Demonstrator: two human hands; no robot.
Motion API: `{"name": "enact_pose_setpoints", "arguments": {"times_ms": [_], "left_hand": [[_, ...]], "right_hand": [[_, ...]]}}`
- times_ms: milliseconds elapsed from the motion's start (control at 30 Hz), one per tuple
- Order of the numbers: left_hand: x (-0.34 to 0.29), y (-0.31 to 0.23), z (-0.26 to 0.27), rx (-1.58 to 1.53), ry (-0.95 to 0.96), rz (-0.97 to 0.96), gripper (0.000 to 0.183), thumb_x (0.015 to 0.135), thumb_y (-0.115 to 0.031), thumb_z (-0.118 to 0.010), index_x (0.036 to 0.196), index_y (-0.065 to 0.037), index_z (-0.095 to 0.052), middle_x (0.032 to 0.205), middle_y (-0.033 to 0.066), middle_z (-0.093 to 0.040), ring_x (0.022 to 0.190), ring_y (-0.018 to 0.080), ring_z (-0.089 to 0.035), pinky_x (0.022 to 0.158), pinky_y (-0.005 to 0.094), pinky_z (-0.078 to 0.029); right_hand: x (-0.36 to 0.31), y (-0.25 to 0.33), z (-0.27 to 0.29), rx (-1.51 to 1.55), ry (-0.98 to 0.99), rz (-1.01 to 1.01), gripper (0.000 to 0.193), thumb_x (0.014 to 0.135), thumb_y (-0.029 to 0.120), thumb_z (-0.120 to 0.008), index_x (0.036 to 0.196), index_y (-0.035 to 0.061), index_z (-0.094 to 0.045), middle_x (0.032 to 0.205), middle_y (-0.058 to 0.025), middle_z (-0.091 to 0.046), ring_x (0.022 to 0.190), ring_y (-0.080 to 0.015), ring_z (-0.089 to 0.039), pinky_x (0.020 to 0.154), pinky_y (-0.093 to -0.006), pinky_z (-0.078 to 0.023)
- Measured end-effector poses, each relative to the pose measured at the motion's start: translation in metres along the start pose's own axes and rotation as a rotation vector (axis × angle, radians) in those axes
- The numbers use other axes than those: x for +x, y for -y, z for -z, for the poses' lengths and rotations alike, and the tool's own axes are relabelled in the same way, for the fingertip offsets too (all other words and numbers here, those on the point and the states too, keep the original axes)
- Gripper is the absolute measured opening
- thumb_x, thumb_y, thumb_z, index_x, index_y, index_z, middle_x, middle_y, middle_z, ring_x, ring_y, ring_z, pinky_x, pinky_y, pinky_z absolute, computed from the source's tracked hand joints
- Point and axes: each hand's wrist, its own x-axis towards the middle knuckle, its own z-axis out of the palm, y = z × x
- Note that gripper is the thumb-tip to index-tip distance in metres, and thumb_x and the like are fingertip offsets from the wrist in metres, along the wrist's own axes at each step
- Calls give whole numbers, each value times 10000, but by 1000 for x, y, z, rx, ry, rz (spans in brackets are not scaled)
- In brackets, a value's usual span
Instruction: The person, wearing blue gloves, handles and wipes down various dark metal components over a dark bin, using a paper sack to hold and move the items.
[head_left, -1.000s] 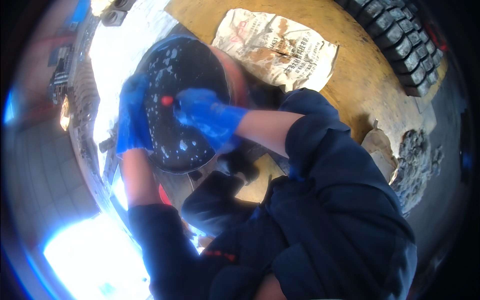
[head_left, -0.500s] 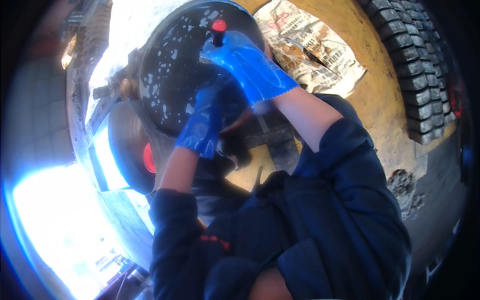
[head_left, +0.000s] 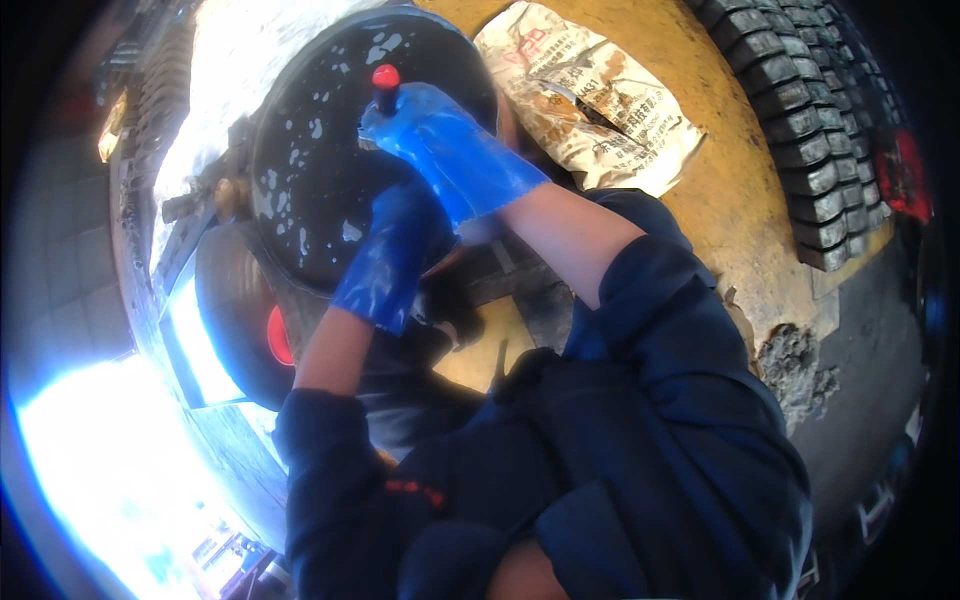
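Observation:
A round black bucket, its inside flecked with white splashes, sits ahead of me. My right hand, in a blue glove, is closed around a tool handle with a red tip that reaches into the bucket. My left hand, also gloved in blue, grips the bucket's near rim. Both forearms are bare above the gloves, with dark blue sleeves pushed up.
A crumpled printed paper sack lies on yellow sand beyond the bucket. Dark paving blocks are stacked at the upper right. A black wheel with a red hub stands left of my arm. A lump of grey mortar lies at right.
The view has swung so the bucket sits higher and closer. My left hand moved from the bucket's left side to its near rim. My right hand keeps hold of the red-tipped handle.

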Motion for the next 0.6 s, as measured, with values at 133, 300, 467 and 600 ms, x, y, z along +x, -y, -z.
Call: {"name": "enact_pose_setpoints", "arguments": {"times_ms": [133,300,467,600], "left_hand": [[-39,-4,56,235,155,-71,278,805,-255,-785,1066,-158,-773,1093,129,-752,1004,341,-727,864,423,-581],[-53,5,46,86,128,-264,293,841,-306,-749,1114,-201,-754,1149,130,-739,1066,357,-700,913,437,-565],[-40,-27,61,379,371,-140,349,855,-329,-718,1168,-175,-733,1203,165,-724,1116,392,-677,940,440,-559],[-34,-13,48,193,302,-73,252,831,-349,-772,1033,-199,-794,1116,74,-742,1050,305,-707,919,402,-556]], "right_hand": [[-9,22,-2,26,40,41,363,925,391,-621,1101,106,-760,1024,-166,-754,1017,-364,-718,934,-449,-554],[-8,18,-10,-40,-3,13,357,922,386,-618,1089,107,-766,995,-162,-755,999,-363,-722,925,-452,-555],[-11,21,-12,-19,66,-25,374,922,407,-624,1097,107,-763,983,-159,-756,998,-356,-725,926,-447,-556],[-4,13,-13,-25,42,10,380,921,412,-627,1103,106,-760,983,-158,-755,1003,-348,-725,926,-445,-557]]}}
